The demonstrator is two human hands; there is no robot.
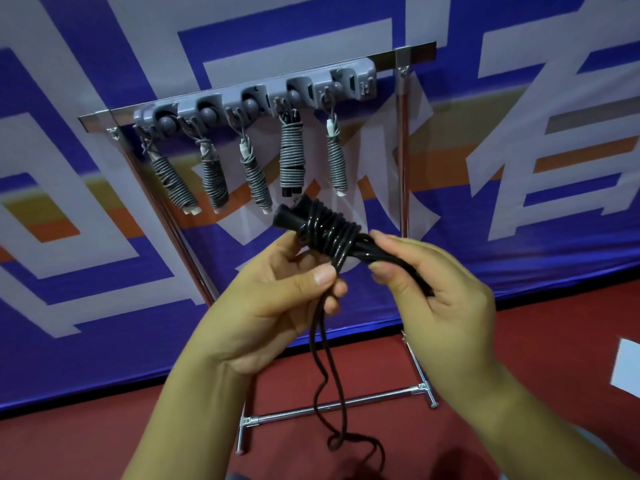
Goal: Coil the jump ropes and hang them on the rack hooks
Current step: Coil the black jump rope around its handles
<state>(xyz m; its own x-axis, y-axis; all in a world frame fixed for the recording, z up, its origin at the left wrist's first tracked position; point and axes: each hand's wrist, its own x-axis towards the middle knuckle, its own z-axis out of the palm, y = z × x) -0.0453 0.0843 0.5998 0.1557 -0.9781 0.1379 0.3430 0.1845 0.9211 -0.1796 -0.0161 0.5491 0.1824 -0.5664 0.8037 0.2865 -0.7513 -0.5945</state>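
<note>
A: Where is the rope?

B: At frame centre. The right hand [446, 299] grips the black jump rope [329, 233] by its handles; the left hand [277, 299] pinches the loose cord.

A: Risk?

B: The tail [325, 382] trails toward 6 o'clock on the floor; slack could loosen the coils before the rack [256, 98], at 12 o'clock.

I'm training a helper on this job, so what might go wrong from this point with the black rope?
1. The black rope is only partly wound; if the left hand loosens its pinch, the coils may spring open.
2. Its loose tail hangs to the floor and loops there, so it could knot or snag the rack's base bar.
3. Five grey ropes already hang from the hook strip; a free hook may be hard to find.
</note>
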